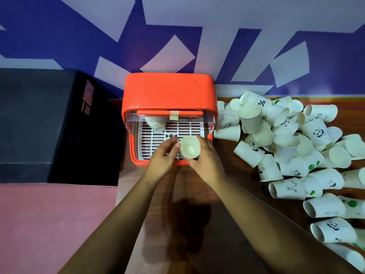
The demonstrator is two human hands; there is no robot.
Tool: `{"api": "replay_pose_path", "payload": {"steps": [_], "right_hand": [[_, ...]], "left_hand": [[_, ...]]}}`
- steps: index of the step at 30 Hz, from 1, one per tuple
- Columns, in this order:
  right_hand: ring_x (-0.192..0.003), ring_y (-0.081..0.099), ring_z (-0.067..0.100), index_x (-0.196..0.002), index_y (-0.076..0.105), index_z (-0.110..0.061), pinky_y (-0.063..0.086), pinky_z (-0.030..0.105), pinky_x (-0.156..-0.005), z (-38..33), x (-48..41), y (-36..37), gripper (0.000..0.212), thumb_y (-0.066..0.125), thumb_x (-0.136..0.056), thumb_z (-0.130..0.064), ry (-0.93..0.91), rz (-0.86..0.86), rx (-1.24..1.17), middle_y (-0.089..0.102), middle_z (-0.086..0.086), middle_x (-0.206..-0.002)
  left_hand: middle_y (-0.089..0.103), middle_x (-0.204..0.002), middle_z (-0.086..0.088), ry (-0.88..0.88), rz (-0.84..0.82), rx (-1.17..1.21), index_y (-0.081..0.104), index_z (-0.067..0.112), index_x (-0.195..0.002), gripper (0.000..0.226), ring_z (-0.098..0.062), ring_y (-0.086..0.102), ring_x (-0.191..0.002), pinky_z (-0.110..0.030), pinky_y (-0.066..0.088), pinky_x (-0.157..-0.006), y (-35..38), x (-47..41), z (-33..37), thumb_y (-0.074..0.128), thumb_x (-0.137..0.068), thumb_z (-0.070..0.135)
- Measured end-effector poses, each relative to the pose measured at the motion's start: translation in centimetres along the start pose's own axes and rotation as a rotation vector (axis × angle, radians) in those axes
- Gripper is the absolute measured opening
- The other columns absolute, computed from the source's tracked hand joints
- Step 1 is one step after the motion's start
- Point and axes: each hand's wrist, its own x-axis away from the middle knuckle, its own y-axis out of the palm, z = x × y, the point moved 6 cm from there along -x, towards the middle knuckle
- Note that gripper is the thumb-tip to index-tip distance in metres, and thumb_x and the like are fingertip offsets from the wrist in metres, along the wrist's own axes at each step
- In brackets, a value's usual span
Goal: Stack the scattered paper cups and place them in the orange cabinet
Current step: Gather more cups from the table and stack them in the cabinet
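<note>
Fingers of the right hand are curled round a paper cup over the tray of the orange cabinet; the left hand, loosely spread, touches its rim — released tilted, it could be toppled onto the slats.

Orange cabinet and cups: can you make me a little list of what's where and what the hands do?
cabinet: orange cabinet, open, on the wooden table
inside: stack of paper cups, back left on the white rack
right hand: holds a paper cup, mouth up, over the rack
left hand: beside that cup, fingers relaxed
loose cups: pile of paper cups, right of the cabinet
</note>
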Motion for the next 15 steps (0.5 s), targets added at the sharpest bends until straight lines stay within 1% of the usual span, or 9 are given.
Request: {"api": "replay_pose_path", "payload": {"steps": [1,2,4,7,8,10,13,15], "right_hand": [[-0.131,0.047,0.025,-0.147,0.037,-0.011,0.044,0.036,-0.107,0.1,-0.1,0.2,0.083,0.079,-0.078,-0.029,0.009,-0.037,0.006,0.047,0.009,-0.143],[-0.132,0.046,0.025,-0.148,0.035,-0.011,0.044,0.038,-0.107,0.1,-0.1,0.2,0.085,0.079,-0.078,-0.033,0.016,-0.066,0.006,0.047,0.009,-0.144],[-0.133,0.045,0.023,-0.147,0.036,-0.015,0.044,0.039,-0.107,0.4,0.1,0.0,0.084,0.077,-0.078,-0.041,0.004,-0.071,0.04,0.049,0.006,-0.143],[-0.132,0.043,0.02,-0.139,0.048,-0.021,0.034,0.038,-0.107,0.3,0.7,-1.4,0.074,0.073,-0.077,-0.052,-0.098,0.071,0.284,0.06,0.0,-0.134],[-0.132,0.043,0.02,-0.138,0.05,-0.022,0.031,0.04,-0.106,0.3,0.9,-1.7,0.073,0.073,-0.076,-0.053,-0.094,0.092,0.306,0.061,-0.001,-0.133],[-0.134,0.042,0.019,-0.137,0.052,-0.023,0.027,0.041,-0.108,0.5,0.9,-1.9,0.072,0.075,-0.075,-0.051,-0.06,0.094,0.265,0.061,-0.001,-0.133],[-0.14,0.037,0.017,-0.137,0.052,-0.022,0.02,0.044,-0.116,0.4,0.7,-1.7,0.071,0.075,-0.076,-0.05,-0.042,0.078,0.234,0.059,-0.001,-0.136],[-0.143,0.033,0.017,-0.14,0.048,-0.021,0.019,0.047,-0.118,0.4,0.7,-1.6,0.075,0.074,-0.077,-0.051,-0.05,0.05,0.247,0.056,0.0,-0.14]], "left_hand": [[0.066,-0.124,0.007,0.018,-0.03,-0.033,0.062,0.017,-0.132,0.031,-0.002,0.063,-0.11,-0.002,0.042,-0.085,0.4,-0.2,0.2,0.057,-0.102,0.023],[0.067,-0.121,0.006,0.036,-0.061,-0.066,0.062,0.017,-0.133,0.032,0.0,0.064,-0.105,0.001,0.042,-0.081,0.7,-0.4,0.3,0.057,-0.102,0.019],[0.068,-0.119,0.006,0.075,-0.101,-0.144,0.06,0.017,-0.136,0.036,-0.003,0.065,-0.103,0.0,0.043,-0.083,0.9,-0.6,0.5,0.058,-0.1,0.012],[0.07,-0.122,0.003,0.083,-0.11,-0.185,0.059,0.018,-0.138,0.04,-0.008,0.065,-0.11,-0.012,0.049,-0.093,0.7,-1.0,0.1,0.06,-0.099,0.012],[0.07,-0.123,0.002,0.081,-0.112,-0.181,0.059,0.017,-0.138,0.04,-0.008,0.065,-0.111,-0.013,0.05,-0.094,0.7,-1.1,-0.1,0.061,-0.098,0.012],[0.07,-0.125,0.0,0.094,-0.113,-0.193,0.06,0.016,-0.137,0.04,-0.009,0.065,-0.113,-0.012,0.049,-0.094,0.9,-1.2,-0.1,0.062,-0.098,0.011],[0.068,-0.131,-0.002,0.083,-0.082,-0.217,0.059,0.015,-0.138,0.04,-0.017,0.065,-0.118,-0.03,0.05,-0.103,1.1,-1.4,0.1,0.062,-0.098,0.012],[0.064,-0.137,-0.005,0.06,-0.077,-0.232,0.055,0.013,-0.142,0.044,-0.02,0.062,-0.123,-0.033,0.047,-0.106,1.1,-1.5,0.0,0.062,-0.098,0.015]]}}
